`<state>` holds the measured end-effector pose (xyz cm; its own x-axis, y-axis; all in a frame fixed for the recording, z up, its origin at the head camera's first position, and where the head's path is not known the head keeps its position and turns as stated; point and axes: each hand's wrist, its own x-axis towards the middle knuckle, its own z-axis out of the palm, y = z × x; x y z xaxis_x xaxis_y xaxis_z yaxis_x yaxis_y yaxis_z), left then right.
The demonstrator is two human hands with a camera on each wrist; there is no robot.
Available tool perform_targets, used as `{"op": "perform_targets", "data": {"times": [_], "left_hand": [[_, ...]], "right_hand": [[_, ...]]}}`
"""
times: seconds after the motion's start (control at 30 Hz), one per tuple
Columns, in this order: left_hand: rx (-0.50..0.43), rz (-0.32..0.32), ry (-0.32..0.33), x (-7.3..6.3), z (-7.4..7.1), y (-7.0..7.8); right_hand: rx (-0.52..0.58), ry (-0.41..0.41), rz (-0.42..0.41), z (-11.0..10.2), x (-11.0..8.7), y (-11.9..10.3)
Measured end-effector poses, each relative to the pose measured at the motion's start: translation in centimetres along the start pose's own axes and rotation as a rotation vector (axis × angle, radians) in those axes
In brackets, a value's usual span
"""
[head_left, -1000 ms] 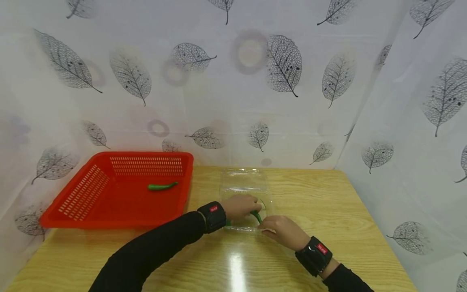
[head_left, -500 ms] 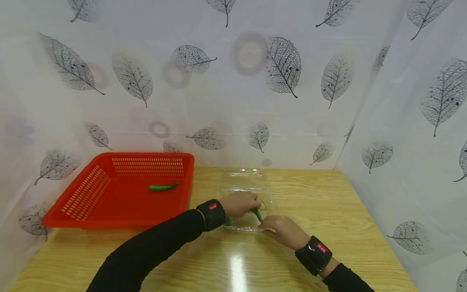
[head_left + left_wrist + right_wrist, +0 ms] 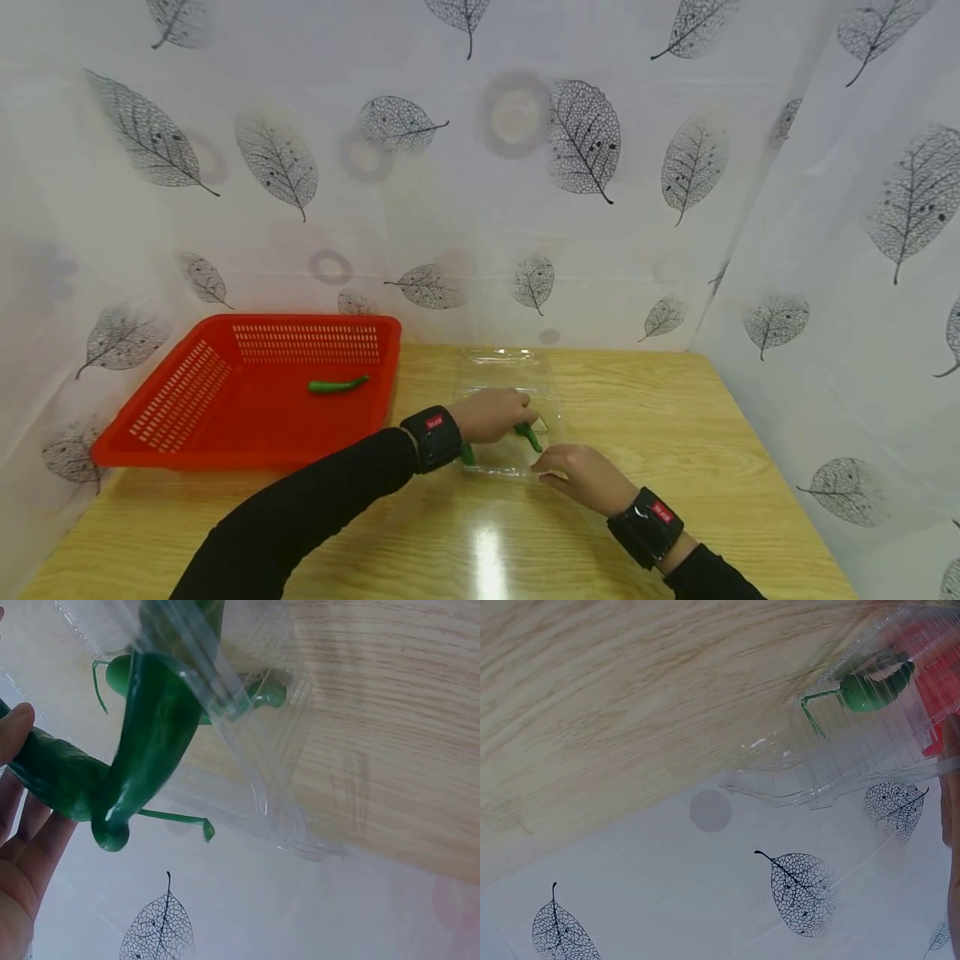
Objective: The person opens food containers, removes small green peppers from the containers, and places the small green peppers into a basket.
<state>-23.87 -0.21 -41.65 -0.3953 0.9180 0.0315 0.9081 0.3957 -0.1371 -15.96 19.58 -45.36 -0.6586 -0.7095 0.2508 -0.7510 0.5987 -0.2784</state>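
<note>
Red basket [image 3: 300, 425]: at left, one loose pepper [image 3: 337, 386] lying inside.
Left hand [image 3: 491, 415]: thumb and fingers closed round a held pepper [image 3: 64, 772] — over the clear box.
Clear box [image 3: 498, 471]: on the table [image 3: 645, 408], lid laid back, more peppers [image 3: 154, 735] at it.
Right hand [image 3: 585, 475]: fingers bent, pinching the near right corner — apart from the left.

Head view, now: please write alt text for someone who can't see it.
A person's left hand holds a green pepper at an open clear plastic box, with the right hand at the box's near right corner. A red basket with another green pepper inside stands to the left on a wood-grain table.
</note>
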Motion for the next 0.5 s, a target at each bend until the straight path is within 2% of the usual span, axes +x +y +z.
{"op": "perform_targets", "data": {"times": [0.2,0.5], "left_hand": [[-0.018,-0.004,0.006,-0.4,-0.6,-0.4],[0.003,0.015,0.095,-0.7,-1.4,-1.2]], "right_hand": [[0.000,0.010,-0.004,0.2,0.0,0.1],[-0.003,0.023,-0.013,0.3,0.0,0.2]]}}
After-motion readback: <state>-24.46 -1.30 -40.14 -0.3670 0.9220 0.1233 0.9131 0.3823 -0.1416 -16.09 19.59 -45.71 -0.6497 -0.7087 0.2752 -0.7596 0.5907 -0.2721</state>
